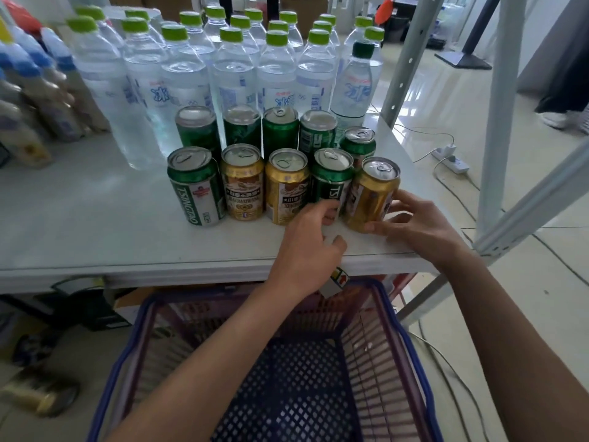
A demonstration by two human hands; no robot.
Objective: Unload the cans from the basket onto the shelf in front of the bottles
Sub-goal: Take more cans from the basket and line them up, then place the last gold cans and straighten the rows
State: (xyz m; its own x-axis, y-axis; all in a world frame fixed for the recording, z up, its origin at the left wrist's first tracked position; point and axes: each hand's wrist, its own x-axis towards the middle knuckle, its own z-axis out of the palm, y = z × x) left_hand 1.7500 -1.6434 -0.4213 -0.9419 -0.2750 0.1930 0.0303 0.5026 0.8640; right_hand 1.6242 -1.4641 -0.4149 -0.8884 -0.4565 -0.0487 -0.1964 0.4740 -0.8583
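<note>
Two rows of green and gold cans stand on the white shelf (95, 218) in front of clear water bottles (229, 74) with green caps. My right hand (417, 228) is shut on a gold can (371, 193) at the right end of the front row; the can leans slightly. My left hand (310, 244) has its fingers curled against the lower part of the green can (331, 180) next to it, thumb apart. The purple and blue basket (398, 317) sits below the shelf edge, and only its mesh bottom shows.
Blurred bottles with blue caps (38, 90) fill the shelf's left side. A grey metal upright (497, 122) and a slanted brace (535, 202) rise at the right. A power strip (452, 161) and cables lie on the floor beyond. A person's shoe (554, 118) is at far right.
</note>
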